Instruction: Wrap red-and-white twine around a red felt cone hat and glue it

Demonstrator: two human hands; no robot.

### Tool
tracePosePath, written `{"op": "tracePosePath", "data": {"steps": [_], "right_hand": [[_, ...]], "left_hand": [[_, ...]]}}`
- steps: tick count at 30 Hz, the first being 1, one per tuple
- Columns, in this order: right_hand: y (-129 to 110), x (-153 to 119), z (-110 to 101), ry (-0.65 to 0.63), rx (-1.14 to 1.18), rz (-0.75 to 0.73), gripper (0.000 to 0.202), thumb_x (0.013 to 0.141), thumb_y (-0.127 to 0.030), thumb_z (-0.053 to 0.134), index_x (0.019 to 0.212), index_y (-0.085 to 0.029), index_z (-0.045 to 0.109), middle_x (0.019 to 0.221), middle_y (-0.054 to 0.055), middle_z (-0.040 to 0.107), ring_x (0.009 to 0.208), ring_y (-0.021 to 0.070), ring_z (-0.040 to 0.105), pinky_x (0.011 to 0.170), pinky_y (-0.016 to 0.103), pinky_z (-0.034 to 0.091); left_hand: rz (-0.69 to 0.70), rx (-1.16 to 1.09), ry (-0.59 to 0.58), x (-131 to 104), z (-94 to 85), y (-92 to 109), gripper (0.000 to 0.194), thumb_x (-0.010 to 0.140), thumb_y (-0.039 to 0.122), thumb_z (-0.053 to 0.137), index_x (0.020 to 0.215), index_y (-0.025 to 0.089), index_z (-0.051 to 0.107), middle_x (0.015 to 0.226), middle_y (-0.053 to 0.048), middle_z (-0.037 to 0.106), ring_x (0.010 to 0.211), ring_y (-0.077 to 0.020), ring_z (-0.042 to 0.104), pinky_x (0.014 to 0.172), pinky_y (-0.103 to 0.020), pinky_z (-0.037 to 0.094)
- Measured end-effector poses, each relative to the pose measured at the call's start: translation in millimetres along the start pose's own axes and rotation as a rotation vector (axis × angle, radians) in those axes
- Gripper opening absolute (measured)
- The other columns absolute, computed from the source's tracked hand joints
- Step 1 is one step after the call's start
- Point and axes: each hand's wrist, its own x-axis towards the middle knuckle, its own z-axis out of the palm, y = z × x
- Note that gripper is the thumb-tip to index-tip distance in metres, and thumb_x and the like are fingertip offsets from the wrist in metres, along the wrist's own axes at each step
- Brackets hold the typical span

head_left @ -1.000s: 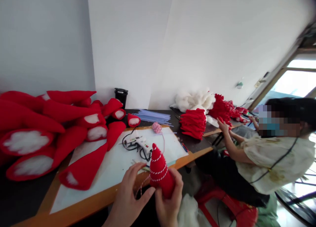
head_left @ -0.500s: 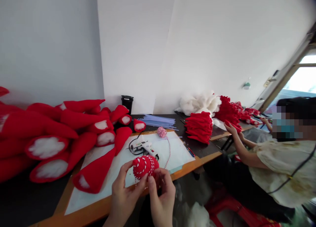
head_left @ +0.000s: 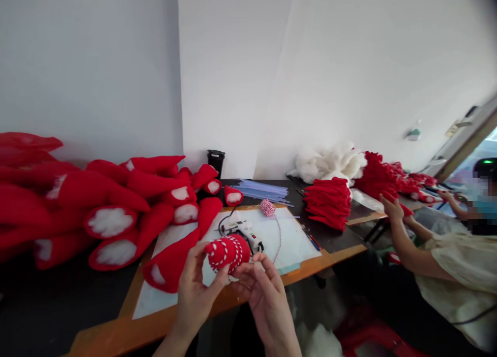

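A small stuffed red felt cone (head_left: 229, 252), with red-and-white twisted cord wound round it in spirals, lies on its side above the table's front edge. My left hand (head_left: 197, 289) grips it from the left, thumb beneath and fingers at its tip. At the cone's wide right end, the thumb and forefinger of my right hand (head_left: 268, 295) are pinched together, seemingly on the cord (head_left: 278, 238). That cord runs from a ball of cord (head_left: 267, 208) down behind my right hand; its last stretch is hidden. Just behind the cone lies a white glue gun (head_left: 243, 227), partly covered.
Stuffed red cones (head_left: 155, 186) with white filling are heaped at left. Pale glue sticks (head_left: 264, 189), a black cup (head_left: 216, 162), a stack of red felt (head_left: 328, 201) and white stuffing (head_left: 330, 162) stand along the back. A co-worker (head_left: 458, 263) sits at right, handling red felt.
The view has swung left, so everything sits further right. My right hand's fingers have moved from the cone's underside to its right end and pinch there. The left hand keeps its hold.
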Motion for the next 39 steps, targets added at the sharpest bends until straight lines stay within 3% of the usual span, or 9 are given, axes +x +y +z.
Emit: {"op": "tracePosePath", "data": {"steps": [4, 8, 13, 17, 20, 26, 31, 35, 39], "right_hand": [[10, 4, 7, 0.052, -0.209, -0.139, 0.023, 0.08, -0.034, 0.081, 0.085, -0.019, 0.065, 0.076, -0.001, 0.064, 0.069, 0.0095, 0.055, 0.064, 0.019, 0.044], [4, 4, 9, 0.002, -0.011, -0.024, 0.026, 0.08, -0.036, 0.08, 0.082, -0.02, 0.061, 0.072, -0.003, 0.06, 0.068, 0.0096, 0.055, 0.069, 0.022, 0.049], [-14, 6, -9, -0.091, -0.138, 0.152, 0.029, 0.082, -0.043, 0.077, 0.086, -0.021, 0.057, 0.051, -0.014, 0.03, 0.04, 0.0017, 0.012, 0.036, 0.012, 0.016], [-24, 16, -25, 0.055, -0.373, -0.011, 0.036, 0.076, -0.047, 0.082, 0.081, -0.02, 0.058, 0.053, -0.013, 0.029, 0.043, 0.002, 0.014, 0.037, 0.013, 0.013], [-25, 25, -33, 0.127, -0.381, -0.062, 0.039, 0.074, -0.05, 0.082, 0.082, -0.02, 0.057, 0.051, -0.015, 0.024, 0.043, 0.0021, 0.012, 0.038, 0.014, 0.011], [-19, 45, -48, 0.266, -0.403, -0.18, 0.041, 0.071, -0.051, 0.082, 0.083, -0.02, 0.057, 0.053, -0.014, 0.03, 0.043, 0.0017, 0.015, 0.038, 0.014, 0.012], [-15, 61, -54, 0.343, -0.432, -0.22, 0.046, 0.066, -0.054, 0.084, 0.081, -0.02, 0.057, 0.051, -0.014, 0.033, 0.04, 0.0018, 0.018, 0.036, 0.015, 0.013], [-12, 62, -55, 0.352, -0.445, -0.232, 0.045, 0.067, -0.055, 0.082, 0.08, -0.02, 0.058, 0.051, -0.013, 0.032, 0.04, 0.0027, 0.018, 0.036, 0.016, 0.013], [-20, 48, -54, 0.326, -0.45, -0.231, 0.041, 0.068, -0.051, 0.083, 0.078, -0.019, 0.06, 0.053, -0.012, 0.032, 0.043, 0.0029, 0.019, 0.039, 0.017, 0.015]], "left_hand": [[0.23, 0.096, -0.046, -4, -4.5, 5, 0.043, 0.08, 0.017, 0.072, 0.118, 0.027, 0.055, 0.131, -0.007, 0.06, 0.126, -0.0262, 0.057, 0.113, -0.051, 0.041], [0.253, 0.07, -0.025, -4, -9.0, 8, 0.047, 0.077, 0.013, 0.074, 0.118, 0.028, 0.056, 0.132, -0.005, 0.061, 0.129, -0.0259, 0.054, 0.117, -0.052, 0.036], [-0.224, -0.334, 0.009, 6, -13.4, 13, 0.05, 0.072, 0.026, 0.08, 0.118, 0.027, 0.06, 0.119, -0.003, 0.069, 0.112, -0.0243, 0.066, 0.098, -0.036, 0.052], [-0.803, -0.789, 0.078, 11, -17.1, 21, 0.047, 0.074, 0.035, 0.075, 0.118, 0.023, 0.062, 0.103, -0.004, 0.075, 0.092, -0.0246, 0.072, 0.081, -0.035, 0.057], [-1.041, -1.024, -0.107, 11, -20.6, 22, 0.037, 0.081, 0.043, 0.067, 0.105, 0.015, 0.067, 0.092, -0.009, 0.075, 0.087, -0.0283, 0.072, 0.079, -0.04, 0.057], [-0.799, -1.263, -0.602, 2, -28.4, 2, 0.063, 0.083, 0.073, 0.054, 0.11, 0.018, 0.066, 0.091, -0.008, 0.068, 0.076, -0.0224, 0.066, 0.066, -0.033, 0.053], [-0.623, -1.21, -0.91, -11, -33.1, -6, 0.069, 0.079, 0.067, 0.062, 0.123, 0.015, 0.059, 0.091, -0.009, 0.062, 0.071, -0.0167, 0.059, 0.068, -0.029, 0.046], [-0.533, -1.156, -0.888, -16, -37.4, -2, 0.074, 0.077, 0.067, 0.064, 0.129, 0.015, 0.056, 0.097, -0.012, 0.064, 0.071, -0.0168, 0.06, 0.069, -0.03, 0.047], [-0.666, -1.014, -0.624, -16, -46.0, 8, 0.077, 0.075, 0.053, 0.073, 0.141, 0.022, 0.047, 0.106, -0.012, 0.069, 0.083, -0.0241, 0.068, 0.072, -0.033, 0.052]]}}
